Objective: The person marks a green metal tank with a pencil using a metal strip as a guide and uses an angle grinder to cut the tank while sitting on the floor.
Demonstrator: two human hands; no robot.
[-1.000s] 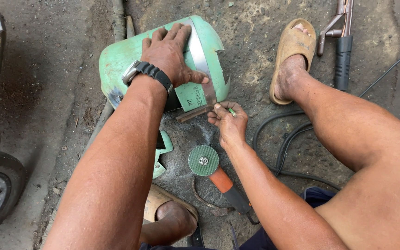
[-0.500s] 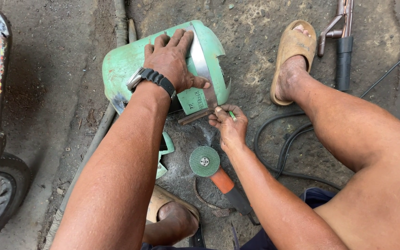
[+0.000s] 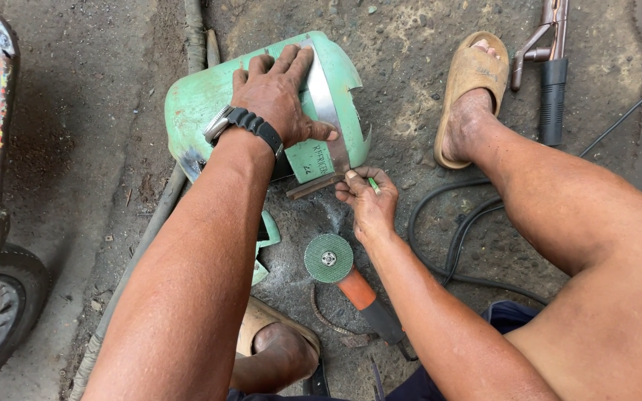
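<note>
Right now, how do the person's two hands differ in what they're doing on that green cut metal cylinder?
The left hand lies flat and spread on top of the pale green cut metal cylinder, pressing a shiny metal strip against it; the right hand is curled by the strip's lower end, pinching a small green marking stick. The left wrist wears a black wristwatch; the right is bare. Both work at the same strip.

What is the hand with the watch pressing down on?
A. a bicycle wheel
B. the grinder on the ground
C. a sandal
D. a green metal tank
D: the left hand, the one with the wristwatch, lies flat on the green metal tank and pins a shiny metal strip against it, while the grinder lies untouched on the ground nearer the person.
</note>
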